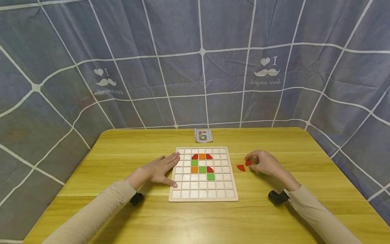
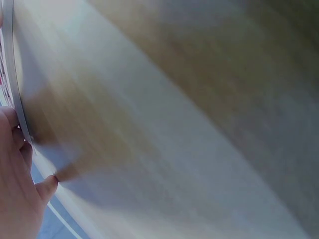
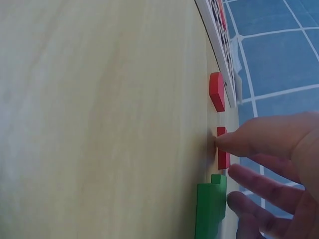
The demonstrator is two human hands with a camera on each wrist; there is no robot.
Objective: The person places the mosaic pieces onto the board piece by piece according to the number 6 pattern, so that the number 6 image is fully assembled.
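Observation:
A pale wooden grid board (image 1: pixel 185 194) lies on the table with several red, orange and green tiles in its cells. My left hand (image 1: pixel 159 170) rests at the board's left edge, fingers spread, with thumb and fingertips on its rim. To the right of the board, my right hand (image 1: pixel 268 163) pinches a red quarter-circle tile (image 1: pixel 248 162) between thumb and index finger, close over the tabletop. Another red quarter-circle tile (image 1: pixel 241 167) lies between that hand and the board. Green blocks (image 3: pixel 209 206) sit beneath the right hand's other fingers, mostly hidden in the head view.
Behind the board lies a small paper card (image 1: pixel 203 136) printed with a coloured figure on a grid. The yellow wood-grain table (image 1: pixel 195 223) ends at a grey curtain (image 1: pixel 182 74) with white lines. Black wrist mounts (image 1: pixel 278 197) hang below both sleeves.

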